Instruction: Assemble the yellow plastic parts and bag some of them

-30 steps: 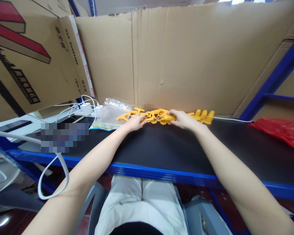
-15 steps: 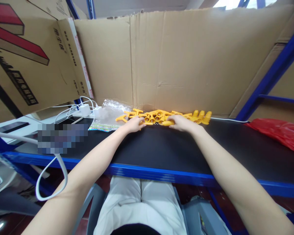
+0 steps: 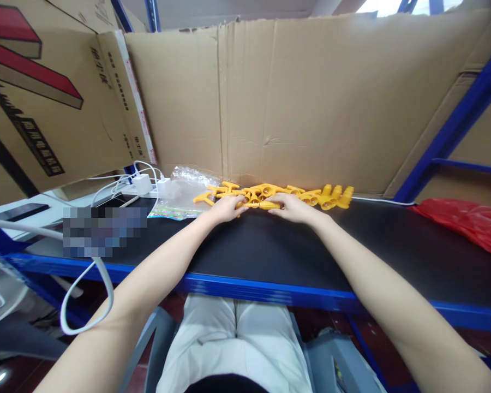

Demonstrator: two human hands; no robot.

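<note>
Nearest the camera, both forearms stretch out over the black shelf (image 3: pixel 270 256) toward its far edge. The left hand (image 3: pixel 225 208) and right hand (image 3: pixel 291 207) lie close together, palms down, fingers curled onto one yellow piece (image 3: pixel 262 205) that sits between them, just at the fingertips. Each hand pinches or presses an end of it (how firmly the fingers close, I cannot tell). Neither hand is nearer than the other; the piece lies dead ahead of both.

Its long axis runs left to right, parallel to the shelf edge and across the line of the arms. It is the nearest of a row of yellow parts (image 3: pixel 278 194) that stretches the same way, from a T-shaped one on the left to stubby ones on the right, along the foot of the cardboard wall (image 3: pixel 311 98).

Left of the row lie a clear bag (image 3: pixel 180 191) and a white charger (image 3: pixel 142 183).
</note>
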